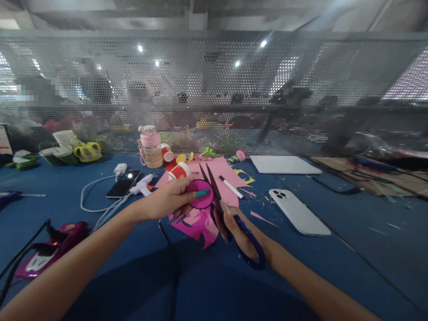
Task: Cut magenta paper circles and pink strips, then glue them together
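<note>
Magenta disc (202,202) in left hand (176,195), scissors (216,194) gripped by right hand (241,232), pointing away leftward

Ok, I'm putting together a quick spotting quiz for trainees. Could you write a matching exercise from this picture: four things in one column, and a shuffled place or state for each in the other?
1. scissors
2. magenta disc
3. white phone
4. pink-topped bottle

A. held in the left hand
B. upright in front of the mesh screen
C. in the right hand, blades apart
D. lying with its rear cameras showing

Pairs: 1-C; 2-A; 3-D; 4-B
</note>
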`<state>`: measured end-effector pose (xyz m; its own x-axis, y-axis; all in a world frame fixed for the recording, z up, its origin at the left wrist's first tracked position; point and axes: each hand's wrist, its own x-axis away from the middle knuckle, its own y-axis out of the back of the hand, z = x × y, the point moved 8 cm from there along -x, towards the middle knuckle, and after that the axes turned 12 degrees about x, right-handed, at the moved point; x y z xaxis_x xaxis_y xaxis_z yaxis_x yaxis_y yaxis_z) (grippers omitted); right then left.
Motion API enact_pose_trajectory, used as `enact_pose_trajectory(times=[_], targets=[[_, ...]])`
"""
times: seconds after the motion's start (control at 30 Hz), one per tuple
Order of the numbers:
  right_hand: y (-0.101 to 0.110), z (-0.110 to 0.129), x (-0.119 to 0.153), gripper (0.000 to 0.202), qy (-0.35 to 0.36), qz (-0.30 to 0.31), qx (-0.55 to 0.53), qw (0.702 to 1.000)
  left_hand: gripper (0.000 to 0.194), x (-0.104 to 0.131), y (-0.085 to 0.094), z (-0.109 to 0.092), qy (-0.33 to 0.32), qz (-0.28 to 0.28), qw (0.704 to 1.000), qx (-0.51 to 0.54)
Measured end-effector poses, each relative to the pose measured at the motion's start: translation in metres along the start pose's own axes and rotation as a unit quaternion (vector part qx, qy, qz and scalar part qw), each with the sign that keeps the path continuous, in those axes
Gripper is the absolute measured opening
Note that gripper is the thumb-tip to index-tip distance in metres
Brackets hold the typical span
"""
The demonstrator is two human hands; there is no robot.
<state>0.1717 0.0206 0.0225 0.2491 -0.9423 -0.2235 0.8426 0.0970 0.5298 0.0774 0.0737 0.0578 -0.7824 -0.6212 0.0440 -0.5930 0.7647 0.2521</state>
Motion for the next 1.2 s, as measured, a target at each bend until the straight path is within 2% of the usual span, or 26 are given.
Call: enact_pose_trajectory(times=[0.2,0.33,0.43,0.5,0.57,0.7,0.77,0.93,1.2], targets=[[-0.003,-0.006,0.001,0.057,0.004,0.016,0.019,1.0,0.017,0.001,0.002,0.0,0.013,0.006,1.0,-0.009],[0.001,-0.007,0.001,0.058,0.005,-0.004,0.054,0.999,0.022,0.003,0.002,-0.001,0.031,0.005,0.999,-0.014],[0.002,-0.002,0.001,0.058,0.003,-0.007,0.04,0.999,0.016,0.001,0.002,0.0,0.035,-0.001,0.999,0.007],[0.003,0.001,0.0,0.06,0.0,-0.009,0.016,1.0,0.013,-0.002,0.004,0.002,0.023,-0.026,0.999,0.038],[0.005,0.004,-0.001,0.063,0.004,-0.016,0.005,1.0,0.014,-0.006,0.009,0.002,-0.001,-0.075,0.995,0.065],[0.005,0.007,0.0,0.064,0.014,-0.014,0.016,1.0,0.022,-0.007,0.015,0.002,-0.05,-0.147,0.985,0.081],[0.005,0.005,0.0,0.064,0.009,-0.019,0.011,1.0,0.021,-0.006,0.01,0.002,-0.064,-0.14,0.985,0.075],[0.004,-0.004,0.0,0.064,-0.007,-0.033,-0.012,0.999,0.017,-0.004,-0.006,0.007,-0.047,-0.067,0.992,0.098],[0.007,0.002,0.001,0.067,-0.004,-0.038,0.005,0.999,0.019,-0.004,-0.005,0.003,-0.06,-0.07,0.985,0.143]])
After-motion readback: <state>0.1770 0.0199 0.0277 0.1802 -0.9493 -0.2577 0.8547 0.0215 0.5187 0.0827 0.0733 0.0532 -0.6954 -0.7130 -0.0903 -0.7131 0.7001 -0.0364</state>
